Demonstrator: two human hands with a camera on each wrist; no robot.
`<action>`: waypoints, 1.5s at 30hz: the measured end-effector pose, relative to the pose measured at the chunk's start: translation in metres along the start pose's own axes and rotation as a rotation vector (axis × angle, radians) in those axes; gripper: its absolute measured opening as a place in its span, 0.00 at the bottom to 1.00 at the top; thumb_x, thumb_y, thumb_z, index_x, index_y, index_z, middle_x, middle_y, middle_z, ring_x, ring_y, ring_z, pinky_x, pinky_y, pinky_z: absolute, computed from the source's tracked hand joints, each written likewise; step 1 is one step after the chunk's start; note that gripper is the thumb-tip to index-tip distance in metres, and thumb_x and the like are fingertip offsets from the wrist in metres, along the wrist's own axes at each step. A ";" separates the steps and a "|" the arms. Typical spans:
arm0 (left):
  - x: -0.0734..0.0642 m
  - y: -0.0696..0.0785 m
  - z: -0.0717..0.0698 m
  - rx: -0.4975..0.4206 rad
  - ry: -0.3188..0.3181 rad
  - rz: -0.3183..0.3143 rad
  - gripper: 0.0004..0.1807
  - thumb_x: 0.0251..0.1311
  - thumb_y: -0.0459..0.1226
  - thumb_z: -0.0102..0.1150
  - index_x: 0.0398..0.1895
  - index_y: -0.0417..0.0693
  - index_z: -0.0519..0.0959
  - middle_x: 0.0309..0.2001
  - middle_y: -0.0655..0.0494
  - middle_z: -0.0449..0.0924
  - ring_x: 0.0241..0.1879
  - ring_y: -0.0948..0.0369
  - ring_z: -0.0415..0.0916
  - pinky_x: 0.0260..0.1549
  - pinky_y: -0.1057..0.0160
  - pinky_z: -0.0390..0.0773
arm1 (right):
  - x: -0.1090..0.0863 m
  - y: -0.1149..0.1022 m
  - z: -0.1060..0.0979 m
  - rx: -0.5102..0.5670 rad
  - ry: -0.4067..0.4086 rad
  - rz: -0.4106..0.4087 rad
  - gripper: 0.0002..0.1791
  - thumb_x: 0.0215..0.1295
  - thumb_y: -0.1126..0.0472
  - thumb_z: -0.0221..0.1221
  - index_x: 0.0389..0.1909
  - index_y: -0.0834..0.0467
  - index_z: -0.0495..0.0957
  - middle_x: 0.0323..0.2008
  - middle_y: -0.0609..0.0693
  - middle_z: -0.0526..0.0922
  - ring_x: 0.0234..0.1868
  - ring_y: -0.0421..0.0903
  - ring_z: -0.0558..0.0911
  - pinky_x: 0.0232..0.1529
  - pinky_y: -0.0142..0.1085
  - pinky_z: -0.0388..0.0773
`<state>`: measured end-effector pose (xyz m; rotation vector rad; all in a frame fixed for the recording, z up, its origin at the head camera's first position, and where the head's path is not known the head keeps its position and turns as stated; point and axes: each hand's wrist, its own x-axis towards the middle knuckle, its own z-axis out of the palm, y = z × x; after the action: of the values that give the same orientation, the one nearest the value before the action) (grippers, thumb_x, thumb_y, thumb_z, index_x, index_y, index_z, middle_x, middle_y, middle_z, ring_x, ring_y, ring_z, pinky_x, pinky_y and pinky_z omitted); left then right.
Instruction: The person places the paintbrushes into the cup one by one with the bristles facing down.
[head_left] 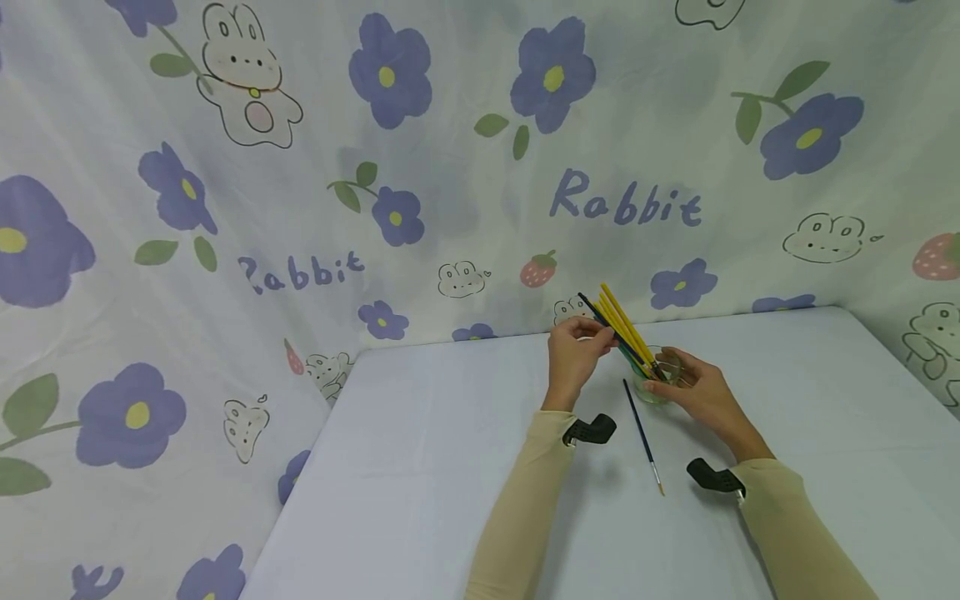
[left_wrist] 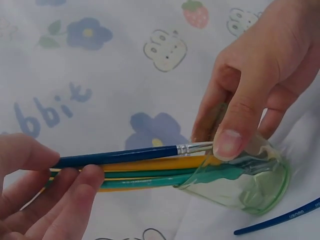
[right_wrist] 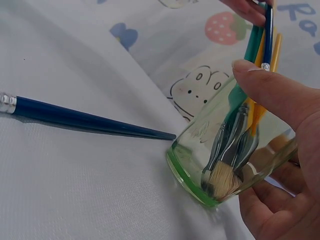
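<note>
My left hand [head_left: 572,358] pinches a dark blue paintbrush [left_wrist: 120,156] by its handle, at the upper ends of a bundle of brushes. Its ferrule end lies at the rim of a clear greenish glass [right_wrist: 192,147], under the right thumb in the left wrist view. Around the glass curls my right hand [head_left: 708,400], holding it tilted with the thumb at the rim. Yellow paintbrushes [head_left: 626,325] and a green paintbrush [left_wrist: 150,183] lean inside, bristles [right_wrist: 225,182] down near the base. The blue brush's bristles are hidden behind the right thumb.
Another dark blue paintbrush [head_left: 642,429] lies on the white-covered table [head_left: 420,475], left of the glass, bristles toward me. A patterned curtain [head_left: 465,167] with flowers and rabbits hangs behind the table's back edge. Both wrists wear black devices [head_left: 592,429].
</note>
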<state>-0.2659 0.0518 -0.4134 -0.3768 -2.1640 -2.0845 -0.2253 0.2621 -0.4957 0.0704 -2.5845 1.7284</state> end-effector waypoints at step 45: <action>-0.025 -0.053 -0.017 0.167 -0.009 -0.313 0.04 0.61 0.34 0.69 0.35 0.43 0.83 0.28 0.50 0.88 0.22 0.63 0.84 0.25 0.65 0.88 | 0.001 -0.001 0.002 -0.039 -0.002 0.036 0.52 0.64 0.41 0.69 0.81 0.58 0.56 0.76 0.63 0.68 0.78 0.67 0.65 0.76 0.61 0.66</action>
<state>-0.2565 0.0312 -0.4706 -0.0312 -2.5185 -2.0226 -0.2267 0.2602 -0.4949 0.0248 -2.6359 1.6892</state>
